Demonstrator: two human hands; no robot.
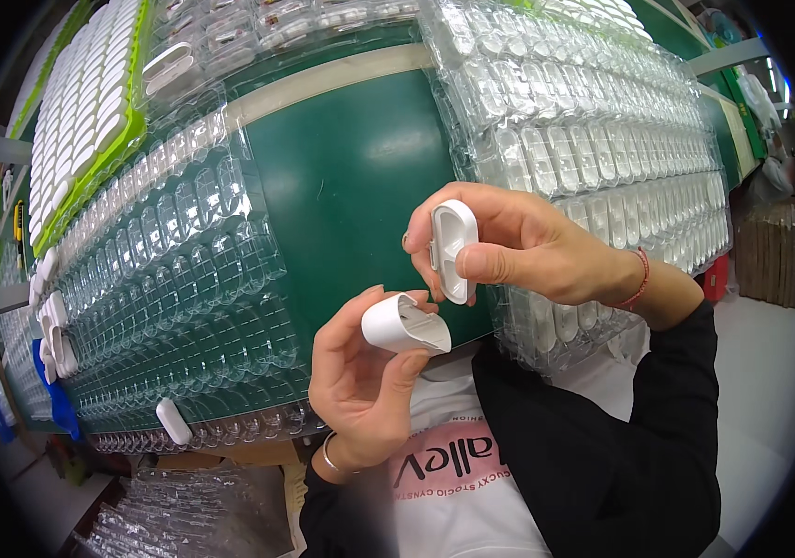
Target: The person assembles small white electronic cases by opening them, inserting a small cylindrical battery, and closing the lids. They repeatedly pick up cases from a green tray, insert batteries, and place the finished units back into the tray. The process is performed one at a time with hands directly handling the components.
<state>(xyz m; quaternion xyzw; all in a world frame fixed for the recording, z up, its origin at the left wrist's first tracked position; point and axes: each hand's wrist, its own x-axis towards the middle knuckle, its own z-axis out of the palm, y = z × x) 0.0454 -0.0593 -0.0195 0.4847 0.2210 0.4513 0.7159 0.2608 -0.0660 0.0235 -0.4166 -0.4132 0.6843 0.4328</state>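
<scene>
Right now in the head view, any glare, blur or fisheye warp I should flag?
Head view: strong fisheye, the green table edge bows and the corners go black. Ceiling light glares off the table and sparkles on the clear blister trays. Left hand with its white shell and right hand with its white insert are sharp; the rim is soft.

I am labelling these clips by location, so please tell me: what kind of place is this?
Most likely a factory assembly or packing bench. Clear blister trays cover a green table, many holding identical white parts, and the left hand and right hand each hold a white shell piece.
</scene>
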